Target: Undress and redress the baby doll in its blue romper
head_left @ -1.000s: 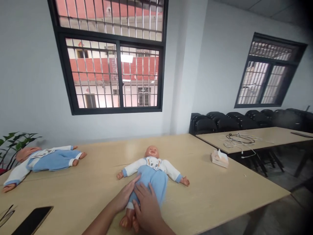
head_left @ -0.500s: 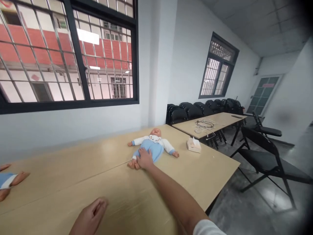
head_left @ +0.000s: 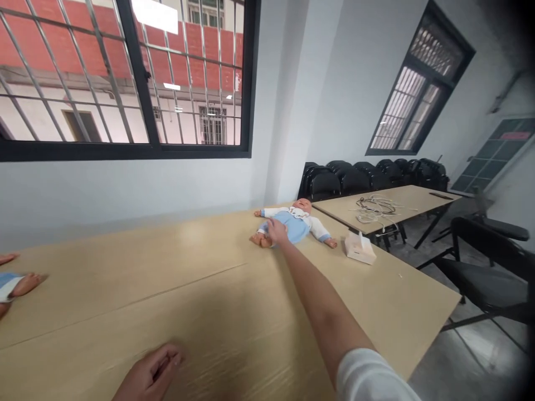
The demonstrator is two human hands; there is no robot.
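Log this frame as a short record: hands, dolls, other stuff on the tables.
Left hand: loosely curled, apart from both dolls
Right hand: on doll's legs, grip unclear
Doll: face up on near table
Second doll: left edge, partly out of view
Tissue box: near table, right of doll
Cables: on far table

Second doll (head_left: 25, 285) was cut off by left edge, upper body out of view. Right hand (head_left: 277, 231) hid part of first doll (head_left: 297, 227). Left hand (head_left: 152, 368) was cut off below; inside of curled fingers (head_left: 169, 351) stayed hidden. Pink sign (head_left: 515, 135) was too blurred to read.
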